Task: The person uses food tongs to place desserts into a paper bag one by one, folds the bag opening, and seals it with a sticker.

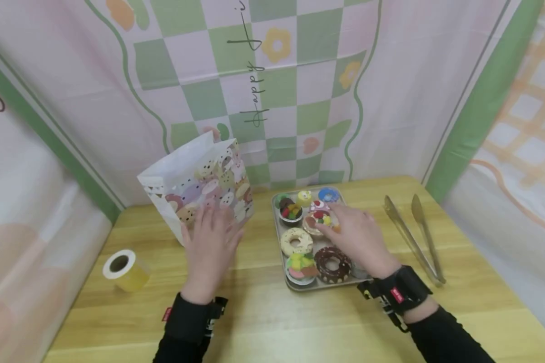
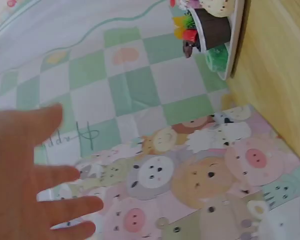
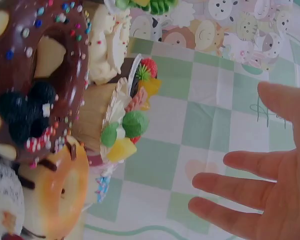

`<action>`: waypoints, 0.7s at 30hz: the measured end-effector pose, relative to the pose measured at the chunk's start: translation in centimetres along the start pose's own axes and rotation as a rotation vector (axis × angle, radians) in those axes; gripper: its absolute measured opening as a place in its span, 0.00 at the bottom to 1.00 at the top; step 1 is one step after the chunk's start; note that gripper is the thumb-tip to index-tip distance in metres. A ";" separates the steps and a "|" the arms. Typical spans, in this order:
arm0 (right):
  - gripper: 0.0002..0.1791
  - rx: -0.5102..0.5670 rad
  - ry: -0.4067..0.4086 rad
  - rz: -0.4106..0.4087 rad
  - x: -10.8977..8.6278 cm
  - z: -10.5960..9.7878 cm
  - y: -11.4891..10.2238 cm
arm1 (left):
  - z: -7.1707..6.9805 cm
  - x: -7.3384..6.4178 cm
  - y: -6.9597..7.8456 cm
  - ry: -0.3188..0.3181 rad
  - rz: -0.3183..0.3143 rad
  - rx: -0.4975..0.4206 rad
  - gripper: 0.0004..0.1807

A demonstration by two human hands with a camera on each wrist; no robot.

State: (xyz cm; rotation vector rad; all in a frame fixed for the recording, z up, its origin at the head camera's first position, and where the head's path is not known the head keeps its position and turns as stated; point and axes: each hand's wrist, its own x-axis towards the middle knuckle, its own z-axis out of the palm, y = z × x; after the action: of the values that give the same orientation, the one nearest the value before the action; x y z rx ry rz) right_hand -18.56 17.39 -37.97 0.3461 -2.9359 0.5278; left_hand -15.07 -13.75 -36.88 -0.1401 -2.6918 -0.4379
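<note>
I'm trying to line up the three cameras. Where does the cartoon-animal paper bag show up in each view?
Head: left of centre, paper bag partly behind the left hand.
Left wrist: across the bottom, centre to right, paper bag.
Right wrist: along the top edge, right of centre, paper bag.
Shared landmark: the green-and-white checked cloth.

"Happy" stands on the checked backdrop; a cut-off "RO" on the left-side cloth.
</note>
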 end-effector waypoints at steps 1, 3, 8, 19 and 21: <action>0.39 0.010 0.002 0.001 0.0 -0.1 0.1 | -0.1 0.0 -0.1 0.073 0.034 0.001 0.35; 0.38 0.035 0.006 0.010 -0.2 -0.2 0.4 | -0.4 0.1 -0.3 0.212 0.099 0.002 0.32; 0.38 0.062 0.002 0.038 -0.4 -0.6 1.5 | -1.8 0.6 -0.9 0.418 0.215 -0.019 0.19; 0.37 0.059 -0.033 0.105 -0.7 -1.7 4.0 | -6.5 2.6 -3.5 0.471 0.312 -0.079 0.09; 0.37 0.046 -0.038 0.106 -0.7 -1.8 4.5 | -7.3 2.8 -4.2 0.452 0.335 -0.070 0.08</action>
State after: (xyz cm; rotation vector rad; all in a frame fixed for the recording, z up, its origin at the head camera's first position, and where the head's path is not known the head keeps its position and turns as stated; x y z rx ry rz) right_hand -18.82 22.27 -37.93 0.2092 -2.9955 0.6103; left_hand -15.59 -19.96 -30.60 -0.4481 -2.1590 -0.4022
